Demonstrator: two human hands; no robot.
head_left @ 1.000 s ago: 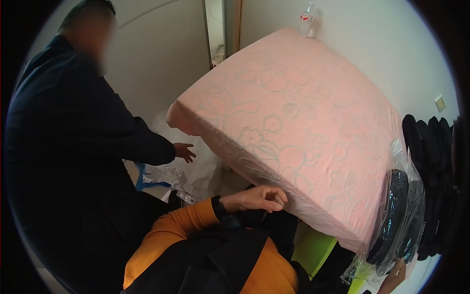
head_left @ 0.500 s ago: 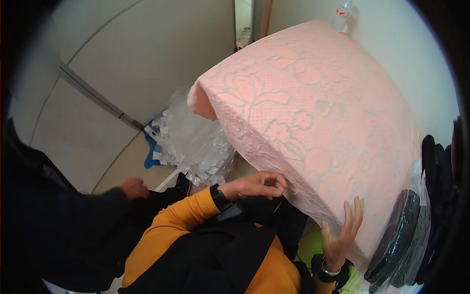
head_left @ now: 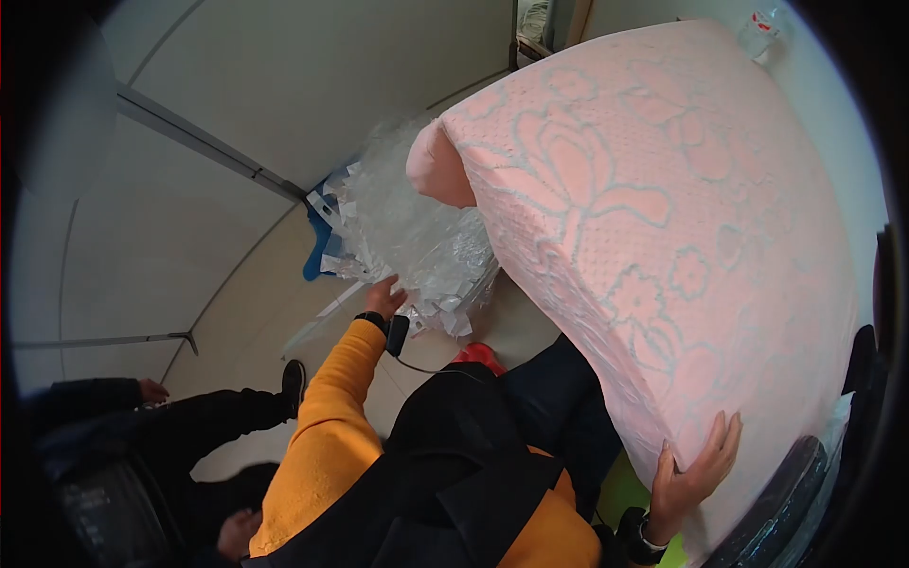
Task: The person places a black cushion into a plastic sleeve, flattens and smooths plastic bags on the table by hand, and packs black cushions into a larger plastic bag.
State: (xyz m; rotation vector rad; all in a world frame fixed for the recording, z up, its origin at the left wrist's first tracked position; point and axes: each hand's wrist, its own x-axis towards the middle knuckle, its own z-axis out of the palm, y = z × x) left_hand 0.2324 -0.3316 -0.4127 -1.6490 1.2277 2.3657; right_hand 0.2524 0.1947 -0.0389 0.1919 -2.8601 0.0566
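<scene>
A pink cloth cover [head_left: 682, 208] with a raised grey flower pattern drapes over a large table-like surface at the right; its near left corner hangs in a fold. My right hand [head_left: 696, 478] lies on the cover's near edge, fingers apart and thumb spread. At the left, my left hand [head_left: 385, 297] reaches out with its fingers stretched, close to a pile of clear plastic bags [head_left: 412, 213] with white tabs. Whether it touches the bags I cannot tell. Both wrists wear dark bands, and a cable runs from a small black device [head_left: 398, 336] at the left wrist.
A co-worker in dark clothes [head_left: 208, 417] stands at the lower left. Plastic-wrapped black items [head_left: 776, 497] lie by the cover's right side. A clear bottle [head_left: 760, 33] stands at the back. Something blue [head_left: 318, 241] pokes out beneath the bags. A red shoe [head_left: 481, 357] shows on the floor.
My left hand has swung left and away from the cover's edge, towards the plastic bags. My right hand has settled onto the cover. The view has shifted, and the co-worker has moved back.
</scene>
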